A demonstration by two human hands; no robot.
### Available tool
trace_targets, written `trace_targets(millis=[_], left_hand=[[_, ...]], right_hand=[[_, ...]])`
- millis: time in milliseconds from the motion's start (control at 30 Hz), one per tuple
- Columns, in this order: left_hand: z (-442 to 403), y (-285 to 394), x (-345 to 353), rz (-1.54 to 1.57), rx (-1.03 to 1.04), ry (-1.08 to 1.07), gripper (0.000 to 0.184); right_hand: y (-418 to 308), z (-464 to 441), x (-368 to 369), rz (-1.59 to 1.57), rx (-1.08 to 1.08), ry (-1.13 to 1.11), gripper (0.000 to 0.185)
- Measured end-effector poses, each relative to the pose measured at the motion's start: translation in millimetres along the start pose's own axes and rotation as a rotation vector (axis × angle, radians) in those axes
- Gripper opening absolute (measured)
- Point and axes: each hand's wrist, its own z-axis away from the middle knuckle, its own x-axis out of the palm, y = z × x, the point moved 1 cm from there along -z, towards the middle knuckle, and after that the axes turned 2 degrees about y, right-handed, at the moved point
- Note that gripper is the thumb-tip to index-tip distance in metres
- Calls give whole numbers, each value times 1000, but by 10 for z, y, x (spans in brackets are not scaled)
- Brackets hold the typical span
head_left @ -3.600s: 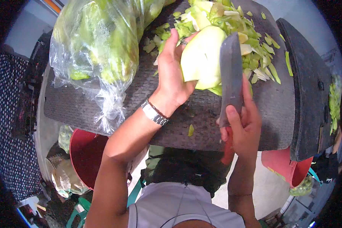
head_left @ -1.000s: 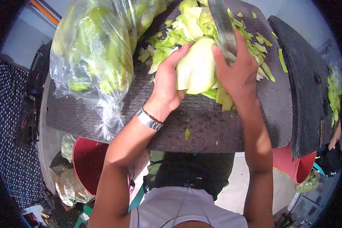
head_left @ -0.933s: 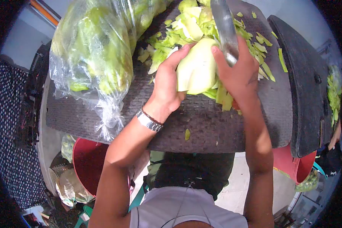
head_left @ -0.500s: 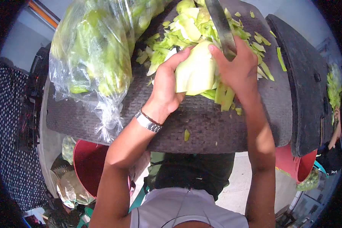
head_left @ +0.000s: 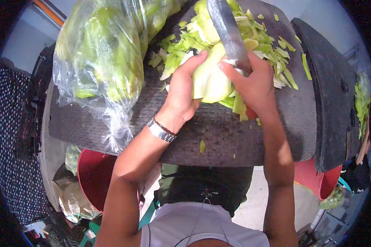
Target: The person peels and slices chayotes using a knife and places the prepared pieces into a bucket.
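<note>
My left hand [head_left: 184, 84] wraps around the left side of a large peeled green fruit [head_left: 212, 80], pale and smooth; I cannot tell its exact kind. A knife [head_left: 231, 37] with a broad grey blade is gripped in my right hand [head_left: 253, 82], its blade pointing away from me over the fruit's right side. The right thumb rests close to the fruit's upper edge, with a small whitish bit beside it. Behind and around both hands lies a heap of green peelings [head_left: 185, 51]. The knife's handle is hidden in my palm.
A knotted clear plastic bag [head_left: 105, 57] of green produce sits on the dark woven-textured table [head_left: 177, 148] at left. A black panel [head_left: 329, 99] stands along the right edge. Red tubs [head_left: 95, 177] are below the table on both sides. Another person's arm shows at far right.
The knife and my right hand have shifted left, bringing the blade over the fruit. The fruit has tilted slightly in my left hand, which stays in about the same place.
</note>
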Motion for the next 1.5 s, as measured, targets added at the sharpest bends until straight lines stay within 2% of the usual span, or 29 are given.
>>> trace_targets(millis=[100, 133, 233, 333, 433, 467, 500, 600, 700, 800, 900, 1000, 1100, 1133, 1167, 1233, 1267, 1367, 1400, 1467, 1500], left_hand=[[59, 19, 29, -77, 50, -15, 32], [57, 19, 12, -95, 42, -29, 37], [47, 35, -39, -138, 39, -53, 50], [48, 61, -21, -133, 64, -45, 53], [20, 55, -68, -75, 50, -24, 47], [17, 51, -73, -51, 31, -11, 42], [14, 47, -70, -27, 8, 1, 37], [6, 55, -63, 35, -35, 81, 35], [37, 127, -47, 75, -47, 86, 40], [-27, 128, -123, 77, -50, -14, 45], [-59, 145, -126, -77, 39, -164, 50], [-1, 204, -58, 80, -51, -174, 52], [-17, 248, -186, 298, -189, -497, 53], [40, 229, -125, 235, -141, -329, 53], [70, 211, -141, 276, -162, -390, 50], [141, 187, -225, 355, -202, -509, 46], [234, 178, -253, 369, -185, -481, 48], [593, 272, -438, 314, 29, -516, 49], [748, 378, -498, 392, 67, -544, 49], [1147, 623, -790, 431, 349, -354, 46], [1367, 800, -1034, 384, 590, -134, 44]], right_hand=[[13, -13, -10, 33, -23, 17, 31], [11, -13, -17, 48, -46, 24, 29], [-20, -38, -119, -191, 249, -92, 28], [-21, -95, -305, -620, 320, 5, 26], [-33, -121, -391, -491, 307, 155, 26], [71, -168, -444, -219, 326, 129, 28], [165, -182, -439, -158, 307, 128, 26], [433, -194, -390, 0, 240, 117, 24], [552, -203, -366, 94, 149, 114, 25], [525, -204, -362, 147, 127, 169, 31], [460, -188, -395, 149, 175, 183, 40], [470, -218, -421, 201, 152, 196, 44], [435, -229, -455, 287, 243, 170, 48], [379, -228, -475, 309, 281, 140, 48], [336, -229, -486, 330, 317, 111, 49], [518, -243, -449, 392, 158, 158, 47], [620, -250, -435, 422, 80, 180, 47], [540, -238, -433, 337, 105, 171, 46], [462, -237, -439, 299, 146, 167, 45], [317, -210, -448, 221, 239, 164, 44], [354, -212, -459, 265, 184, 182, 42]])
